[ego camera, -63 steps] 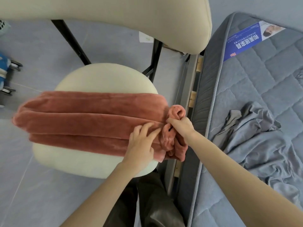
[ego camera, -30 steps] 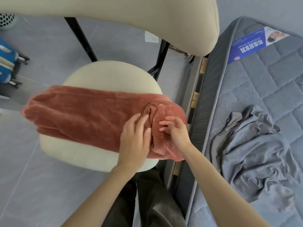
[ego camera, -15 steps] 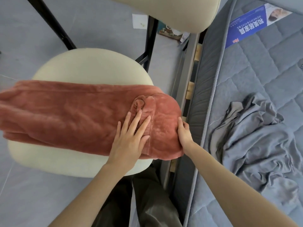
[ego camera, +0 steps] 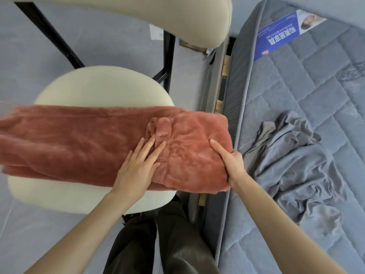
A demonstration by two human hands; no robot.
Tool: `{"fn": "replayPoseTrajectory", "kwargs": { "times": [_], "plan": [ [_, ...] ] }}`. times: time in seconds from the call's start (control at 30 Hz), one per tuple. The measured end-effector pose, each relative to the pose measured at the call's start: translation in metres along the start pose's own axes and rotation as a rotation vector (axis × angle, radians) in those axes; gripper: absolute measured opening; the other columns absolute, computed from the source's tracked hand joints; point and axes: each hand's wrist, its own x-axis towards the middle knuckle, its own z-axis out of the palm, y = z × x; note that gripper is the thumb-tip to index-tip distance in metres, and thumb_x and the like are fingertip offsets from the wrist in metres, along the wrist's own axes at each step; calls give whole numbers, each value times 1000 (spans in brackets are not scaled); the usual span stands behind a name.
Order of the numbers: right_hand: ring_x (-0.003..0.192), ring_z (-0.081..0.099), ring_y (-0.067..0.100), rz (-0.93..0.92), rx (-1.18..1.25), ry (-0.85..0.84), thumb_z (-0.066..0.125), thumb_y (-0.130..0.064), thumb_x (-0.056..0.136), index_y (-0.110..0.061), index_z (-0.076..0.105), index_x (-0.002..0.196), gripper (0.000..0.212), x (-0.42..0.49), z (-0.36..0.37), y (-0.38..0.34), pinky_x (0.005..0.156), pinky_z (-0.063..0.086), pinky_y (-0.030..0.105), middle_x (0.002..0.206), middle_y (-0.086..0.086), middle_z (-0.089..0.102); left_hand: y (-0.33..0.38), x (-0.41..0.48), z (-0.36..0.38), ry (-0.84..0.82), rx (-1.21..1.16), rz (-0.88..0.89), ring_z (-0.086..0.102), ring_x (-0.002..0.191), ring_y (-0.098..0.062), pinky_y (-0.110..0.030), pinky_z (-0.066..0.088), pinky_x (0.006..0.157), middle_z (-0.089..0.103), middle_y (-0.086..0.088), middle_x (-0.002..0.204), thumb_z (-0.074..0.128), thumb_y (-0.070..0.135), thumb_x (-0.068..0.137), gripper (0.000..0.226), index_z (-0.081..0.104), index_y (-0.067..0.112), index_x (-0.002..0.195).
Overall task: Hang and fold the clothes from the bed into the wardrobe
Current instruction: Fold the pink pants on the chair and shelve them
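Note:
A rust-red fleece garment (ego camera: 79, 139) lies folded lengthwise across the cream chair seat (ego camera: 98, 86), its right end doubled back over itself. My left hand (ego camera: 136, 169) presses flat on the garment near the fold's edge, fingers straight. My right hand (ego camera: 231, 163) grips the folded right end, thumb on top and fingers tucked underneath, out of sight. A crumpled grey garment (ego camera: 296, 165) lies on the grey quilted mattress (ego camera: 316, 76) to the right.
The chair's cream backrest (ego camera: 118, 12) and black frame (ego camera: 167, 62) stand at the top. A narrow gap with the bed frame (ego camera: 209, 95) separates chair and mattress. A blue label (ego camera: 276, 36) lies on the mattress. My dark trouser legs (ego camera: 158, 244) stand below.
The garment's right end has been folded over to the left and flattened. My left hand went from bunching the cloth to pressing flat, and my right hand moved to the folded edge.

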Motion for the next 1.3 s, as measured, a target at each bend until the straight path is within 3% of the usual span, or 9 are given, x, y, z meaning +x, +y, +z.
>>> {"fn": "replayPoseTrajectory", "kwargs": {
  "times": [0.23,0.43,0.6,0.77,0.87,0.93,1.1,1.23,1.3],
  "plan": [
    [87,68,11,-315,-169,119,83,-46,67,-20,58,104,52,-70,12,-45,77,56,31,98,-6,68,13,5,-34,-32,-116,-96,3,148,-18,-41,24,116,14,11,159,47,17,98,56,29,36,148],
    [74,62,-6,-500,-216,67,82,-49,67,-27,44,107,59,-130,78,-71,59,45,13,90,-15,61,-9,-23,-80,117,-717,-277,47,122,0,-3,31,92,54,13,135,49,17,98,36,57,29,132],
    [74,60,-11,-674,-238,-79,79,-40,74,-34,40,95,45,-162,166,-74,55,43,4,83,-13,61,-52,-59,-117,241,-945,-387,57,102,5,-6,41,85,64,17,113,49,17,98,27,64,35,113],
    [79,71,13,-546,-182,-482,64,-16,92,-19,59,104,13,-175,247,-70,71,57,22,85,0,73,-106,-91,-138,404,-1147,-663,65,91,-3,-18,49,83,72,11,95,43,30,99,29,70,37,94],
    [106,56,4,-926,-522,-262,55,-21,94,-23,62,112,19,-166,258,-55,96,45,25,111,-18,64,-135,-103,-134,350,-1149,-725,62,104,-15,-35,45,98,71,5,102,39,45,97,32,64,33,112],
    [131,36,18,-1044,-760,-93,51,-32,96,-29,51,131,35,-149,249,-46,114,27,37,140,-10,47,-141,-101,-131,366,-1116,-735,52,118,-10,-33,38,102,57,14,128,44,59,90,49,50,36,133],
    [145,-18,39,-731,-1148,-325,32,-61,95,-63,5,143,55,-118,248,-20,114,-6,61,160,-15,-16,-142,-71,-129,387,-1049,-801,46,129,-19,-30,36,92,46,8,143,61,78,64,96,32,35,145],
    [147,-17,33,-876,-1156,-355,31,-58,96,-61,5,144,54,-105,246,-9,117,-4,56,159,-18,-16,-150,-53,-116,279,-803,-855,61,108,-25,-37,48,93,67,1,113,69,65,68,70,56,23,122],
    [148,1,28,-912,-942,-178,44,-56,94,-53,18,146,59,-100,236,-7,118,5,47,162,-13,0,-153,-50,-111,270,-845,-867,63,103,-27,-40,52,90,68,-2,106,72,56,73,58,61,18,114]
  ]
}}
